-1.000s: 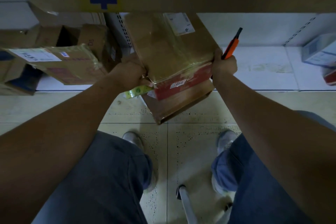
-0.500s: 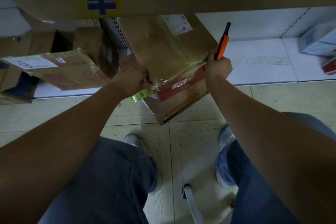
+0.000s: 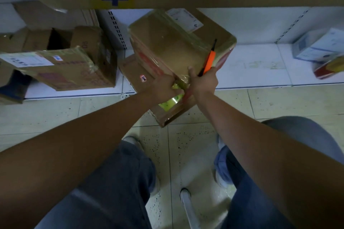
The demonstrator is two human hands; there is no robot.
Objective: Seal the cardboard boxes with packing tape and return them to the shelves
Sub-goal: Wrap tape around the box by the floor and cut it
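Because the box [image 3: 173, 50] is tipped up on one edge with its near corner hanging out over the floor [image 3: 260, 102], the person can get both hands onto that corner without bending further under the upper shelf. The box leans half on the low white shelf [image 3: 260, 72] and half off it, its broad top face glossy with clear tape and a white label [image 3: 186, 18] showing at the far end. The left hand [image 3: 163, 85] curls round the near corner and seems to pinch something there, with a roll of yellowish-green tape [image 3: 171, 101] showing just below it; I judge it is holding the tape end down on the cardboard, though the fingertips themselves are hidden. The right hand [image 3: 202, 82] sits right beside it, fist closed round an orange knife [image 3: 208, 59] whose dark tip points up and away across the box, probably kept ready for cutting the strip while the thumb steadies the edge. To the left, other boxes [image 3: 74, 69] lie stacked and tilted on the same shelf, one with its flaps open, so more sealing looks due. A small pale carton [image 3: 320, 46] sits well off to the right. This box appears nearly finished and close to being pushed back onto the shelf.
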